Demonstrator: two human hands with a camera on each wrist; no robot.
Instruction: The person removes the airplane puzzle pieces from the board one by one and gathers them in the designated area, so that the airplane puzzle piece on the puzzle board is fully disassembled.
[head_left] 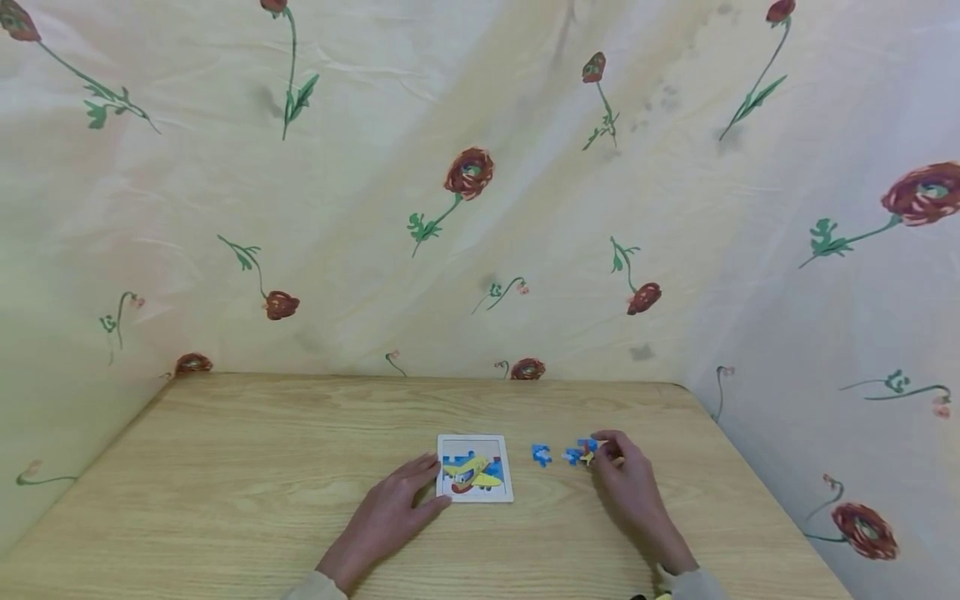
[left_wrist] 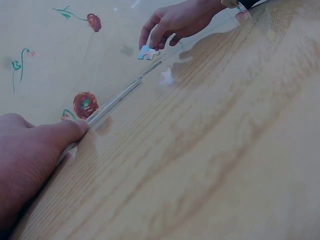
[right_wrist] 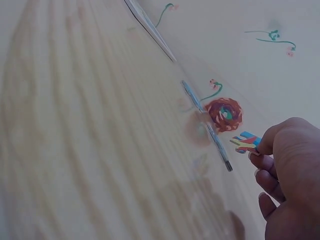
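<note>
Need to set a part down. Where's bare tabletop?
Bare: table left of the left hand, right of the right hand, and the strip between puzzle frame and floral cloth. Crowded: from frame to right hand, where loose pieces lie.

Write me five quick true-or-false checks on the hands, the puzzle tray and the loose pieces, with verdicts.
1. The left hand touches the puzzle tray. True.
2. Neither hand holds a piece. False: the right hand pinches a blue, red and yellow puzzle piece.
3. The airplane in the picture is mainly yellow. True.
4. The picture is fully assembled. False: the tray's upper part is unfilled.
5. Everything loose on the table lies left of the tray. False: blue puzzle pieces lie to its right.
</note>
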